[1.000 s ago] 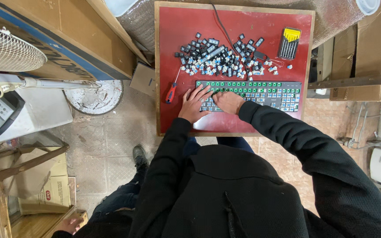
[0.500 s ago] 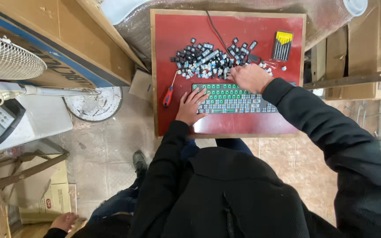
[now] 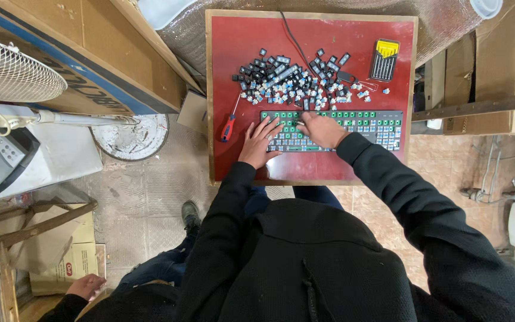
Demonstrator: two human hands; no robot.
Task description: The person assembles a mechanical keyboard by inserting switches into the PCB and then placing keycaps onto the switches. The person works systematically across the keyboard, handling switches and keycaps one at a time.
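Note:
A black keyboard (image 3: 377, 122) with bare green and blue switches lies on a small red table (image 3: 233, 42). My left hand (image 3: 258, 143) rests flat on its left end, fingers spread. At the keyboard's upper middle, my right hand (image 3: 323, 130) has its fingers drawn together over the switches; whether they pinch anything is hidden. A heap of loose black and white keycaps (image 3: 287, 80) lies just beyond the keyboard. A red-handled screwdriver (image 3: 229, 126) lies left of the keyboard.
A yellow case of small screwdrivers (image 3: 384, 59) sits at the table's far right, and a black cable (image 3: 293, 39) runs off the far edge. Cardboard boxes (image 3: 90, 53) and a standing fan (image 3: 7, 71) are to the left. Another person's hand (image 3: 87, 286) shows at bottom left.
My right hand went from the keyboard up to the keycap heap and has come back down onto the keyboard. My left hand stayed on the keyboard's left end.

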